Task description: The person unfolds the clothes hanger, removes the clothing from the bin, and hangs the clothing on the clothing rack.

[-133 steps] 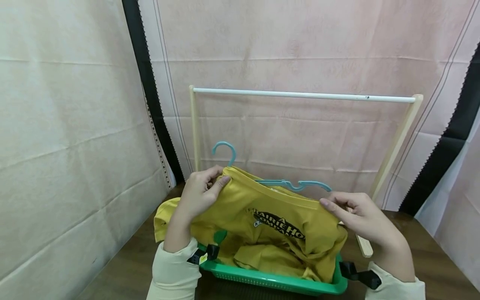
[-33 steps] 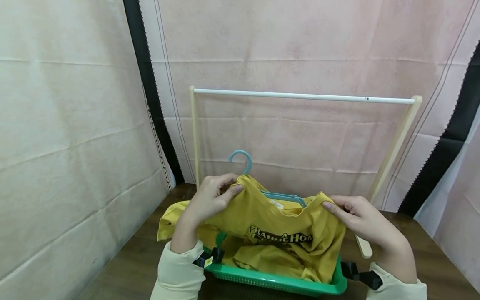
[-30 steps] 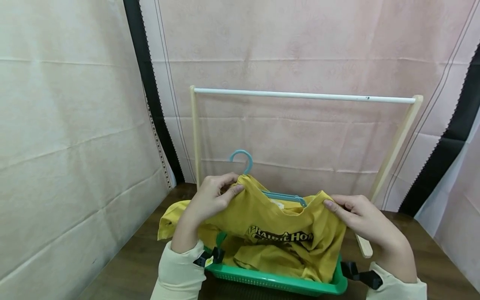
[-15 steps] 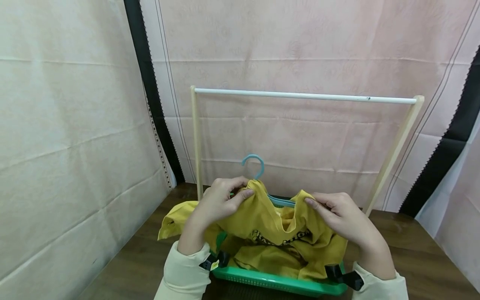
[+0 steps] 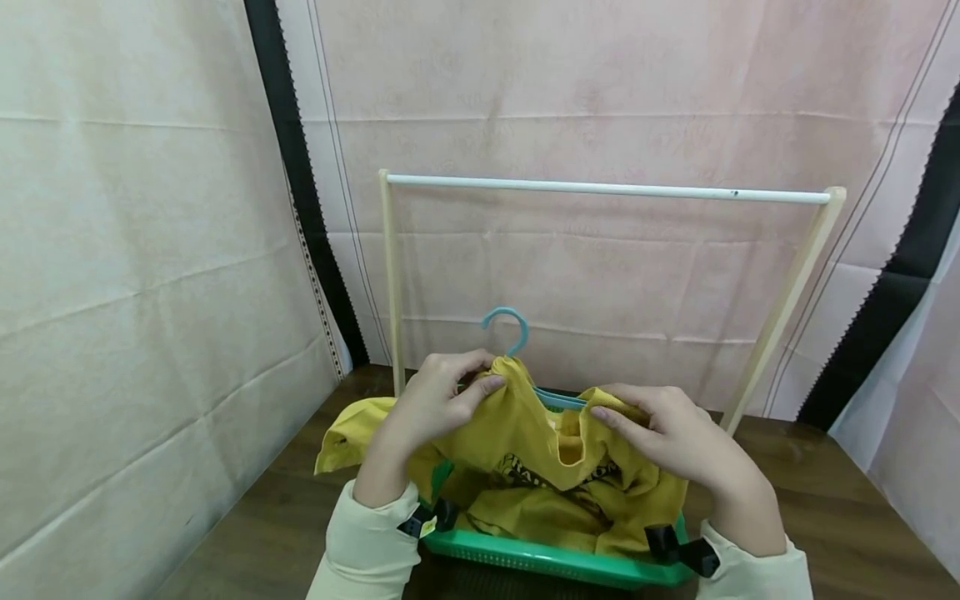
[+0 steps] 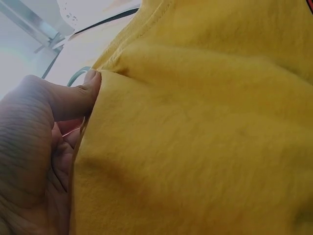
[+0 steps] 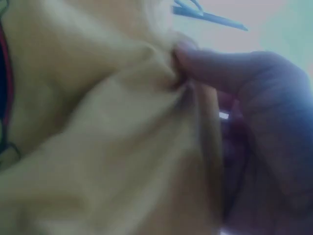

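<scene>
A yellow T-shirt [image 5: 517,429] with dark printed lettering is bunched over a green basket [image 5: 555,565], its neckline sagging in the middle. My left hand [image 5: 438,400] pinches the shirt's left shoulder by the collar; the left wrist view shows the thumb [image 6: 80,100] pressed on the cloth. My right hand [image 5: 675,429] pinches the shirt at the other side of the neckline, and the right wrist view, blurred, shows its thumb [image 7: 215,68] on gathered fabric. A blue clothes hanger [image 5: 517,321] has its hook above the collar and part of its bar inside the neck opening. Its ends are hidden.
Behind the basket stands a rack with a white rail [image 5: 600,189] and pale wooden legs [image 5: 783,308]. Brown tabletop [image 5: 262,500] lies around the basket. Pale cloth walls [image 5: 150,250] close in the left side and the back.
My right hand has moved left and inward with the shirt's side, so the stretched neckline now sags. The left hand and hanger hook have shifted right, and less of the hanger shows.
</scene>
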A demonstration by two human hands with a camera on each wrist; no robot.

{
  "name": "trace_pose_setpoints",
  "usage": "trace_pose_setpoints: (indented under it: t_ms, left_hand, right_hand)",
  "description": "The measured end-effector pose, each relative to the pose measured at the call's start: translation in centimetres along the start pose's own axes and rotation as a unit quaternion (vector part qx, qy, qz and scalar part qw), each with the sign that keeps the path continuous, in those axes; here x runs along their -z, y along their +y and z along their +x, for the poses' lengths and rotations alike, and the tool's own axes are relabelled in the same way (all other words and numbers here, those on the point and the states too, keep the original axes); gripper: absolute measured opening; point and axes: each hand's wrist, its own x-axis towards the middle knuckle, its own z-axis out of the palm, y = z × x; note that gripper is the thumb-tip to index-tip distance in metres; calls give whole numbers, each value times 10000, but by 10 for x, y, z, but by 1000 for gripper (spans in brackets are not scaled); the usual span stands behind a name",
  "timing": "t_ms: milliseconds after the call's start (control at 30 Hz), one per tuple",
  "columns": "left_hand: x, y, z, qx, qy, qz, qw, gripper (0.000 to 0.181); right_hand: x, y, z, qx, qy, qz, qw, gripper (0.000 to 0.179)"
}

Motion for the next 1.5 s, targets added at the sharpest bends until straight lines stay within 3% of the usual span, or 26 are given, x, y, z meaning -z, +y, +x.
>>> trace_pose_setpoints:
  t_ms: [200,300,367,700,867,1067,1300,1500]
  left_hand:
    - [4,-2,-2,30,61,5,10000,13]
    - [5,-3,-2,41,90,-7,10000,13]
    - [5,-4,-1,21,94,7,10000,13]
    - [-2,2,1,2,-28,104,9999,9]
    - [-4,3,1,28,10,175,9998,10]
    - [-9,5,4,-234,-77,25,9997,10]
    - [-13,5,3,-200,8,55,9998,9]
    - [-23,9,11,-429,-384,-24,9983,12]
  right_hand:
    - [21,9,-18,-712,-121,-81,9974,33]
    - [29,12,-25,-1041,-273,-5,9942,25]
    - [31,15,-26,-1031,-338,64,9941,15]
    - [15,12,-12,166,42,305,9994,17]
    - [10,10,-8,368,246,179,9989,19]
    - [2,4,-1,627,327,171,9974,20]
    - [-10,-4,7,827,623,63,9946,22]
    - [-21,-12,21,1463,628,240,9870,22]
